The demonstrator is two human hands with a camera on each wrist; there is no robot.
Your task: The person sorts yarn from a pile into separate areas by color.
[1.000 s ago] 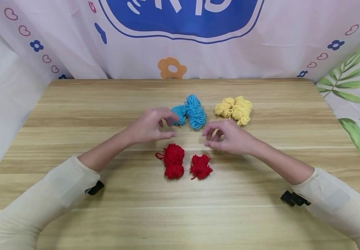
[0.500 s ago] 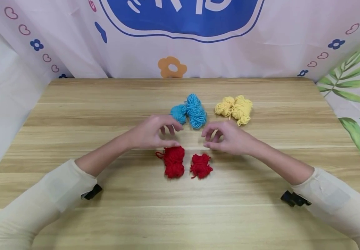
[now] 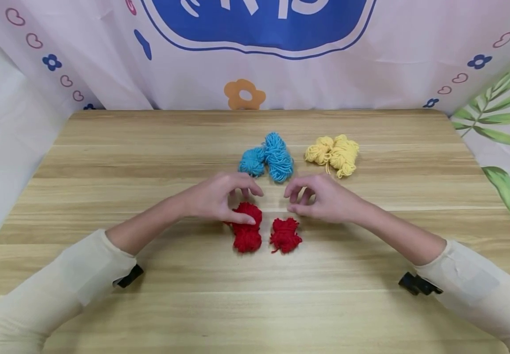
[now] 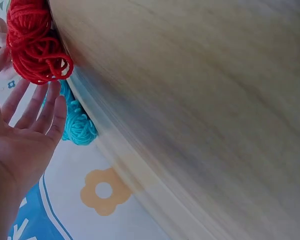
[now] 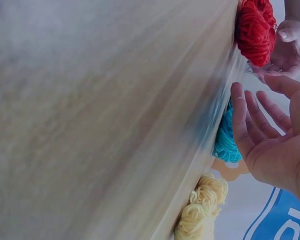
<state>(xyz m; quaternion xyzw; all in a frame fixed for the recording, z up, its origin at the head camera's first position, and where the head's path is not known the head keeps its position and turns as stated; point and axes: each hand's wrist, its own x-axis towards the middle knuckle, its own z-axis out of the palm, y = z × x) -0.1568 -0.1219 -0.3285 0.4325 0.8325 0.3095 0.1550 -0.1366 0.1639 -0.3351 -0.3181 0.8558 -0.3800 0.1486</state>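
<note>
My left hand [image 3: 212, 196] hovers over the larger red yarn bundle [image 3: 247, 238], its thumb overlapping the yarn's upper part in the head view. In the left wrist view its fingers are spread beside the red yarn [image 4: 32, 45], with nothing held. My right hand [image 3: 321, 196] stays behind and right of the smaller red yarn bundle [image 3: 285, 236], fingers loosely bent and holding nothing. Both red bundles lie side by side on the wooden table [image 3: 255, 305]. In the right wrist view the right hand [image 5: 275, 140] has relaxed fingers in front of blue yarn [image 5: 227, 140].
Two blue yarn bundles [image 3: 278, 160] lie together behind the hands. To their right sit two yellow yarn bundles [image 3: 343, 155]. A printed cloth [image 3: 193, 78] hangs along the table's far edge.
My left hand has come toward me from beside the blue yarn, down to the larger red bundle. The right hand has hardly moved, and all the yarn stays in place.
</note>
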